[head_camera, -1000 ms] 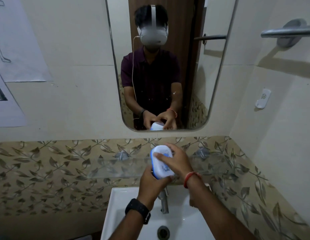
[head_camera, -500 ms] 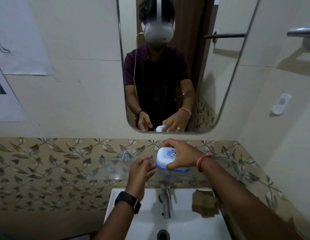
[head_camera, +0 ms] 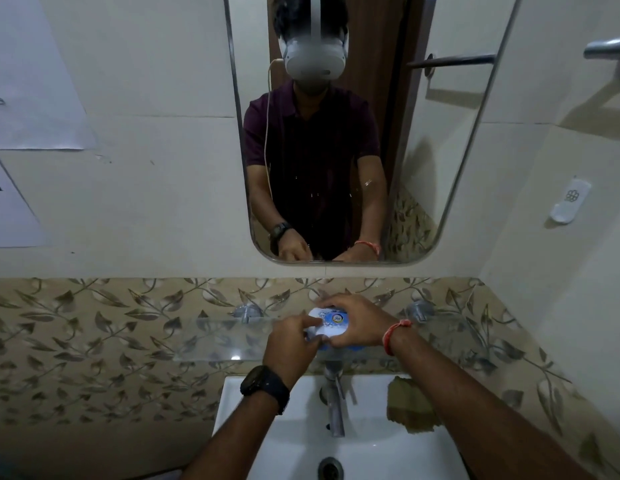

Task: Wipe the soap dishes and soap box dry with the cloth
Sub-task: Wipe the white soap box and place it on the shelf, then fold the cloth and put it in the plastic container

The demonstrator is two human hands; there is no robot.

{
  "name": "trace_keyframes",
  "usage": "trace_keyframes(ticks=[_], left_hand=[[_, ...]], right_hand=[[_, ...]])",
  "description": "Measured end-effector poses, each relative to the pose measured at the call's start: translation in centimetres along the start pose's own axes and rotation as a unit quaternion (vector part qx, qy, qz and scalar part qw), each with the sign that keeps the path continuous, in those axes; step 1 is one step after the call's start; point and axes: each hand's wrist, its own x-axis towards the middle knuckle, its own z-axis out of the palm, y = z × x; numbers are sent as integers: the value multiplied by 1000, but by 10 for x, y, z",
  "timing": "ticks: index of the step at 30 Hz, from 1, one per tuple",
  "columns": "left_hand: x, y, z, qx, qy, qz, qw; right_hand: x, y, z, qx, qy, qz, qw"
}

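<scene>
A white and blue soap box (head_camera: pixel 331 322) lies flat on the glass shelf (head_camera: pixel 215 336) above the basin. My right hand (head_camera: pixel 357 320) covers its right side and grips it from above. At the box's left end, my left hand (head_camera: pixel 293 344) has its fingertips touching the lid. A brown cloth (head_camera: pixel 410 405) lies crumpled on the basin's right rim, apart from both hands. No soap dishes show in this view.
A white basin (head_camera: pixel 242 414) with a metal tap (head_camera: pixel 334 400) and drain (head_camera: pixel 331 467) sits below the shelf. A mirror (head_camera: pixel 440 150) hangs above, reflecting a person. A towel bar (head_camera: pixel 608 48) is on the right wall. Paper sheets (head_camera: pixel 31 98) hang at left.
The soap box has gone from upright in both hands down flat onto the glass shelf. My left hand let go, then came back to its left end. The view tilted downward.
</scene>
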Motion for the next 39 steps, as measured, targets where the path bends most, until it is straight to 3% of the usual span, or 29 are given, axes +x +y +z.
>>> trace_keyframes(ticks=[9,15,18,20,23,25,27,29,32,34,39], left_hand=[[9,-5,11,34,27,39,998],[10,-7,15,49,40,51,997],[1,-6,16,71,58,78,993],[-13,-7,20,88,98,128,983],[-47,0,45,85,148,275,946],[-74,4,73,75,87,371,921],[-96,3,112,63,2,406,912],[-109,-2,156,32,-76,357,930],[-105,-11,215,-39,-174,126,976],[-86,-13,243,-82,-181,-8,980],[-22,-47,313,-60,-214,-171,960]], right_hand=[[-5,14,10,-41,111,-30,992],[-10,16,16,-58,145,-24,987],[-31,15,20,-26,232,-7,972],[-57,17,30,9,343,5,939],[-107,31,55,42,482,60,873],[-137,46,76,59,513,126,847],[-159,66,95,56,497,210,840],[-174,100,117,78,432,312,842],[-182,150,144,118,286,426,850],[-179,174,153,116,227,447,858],[-160,186,139,196,129,497,835]])
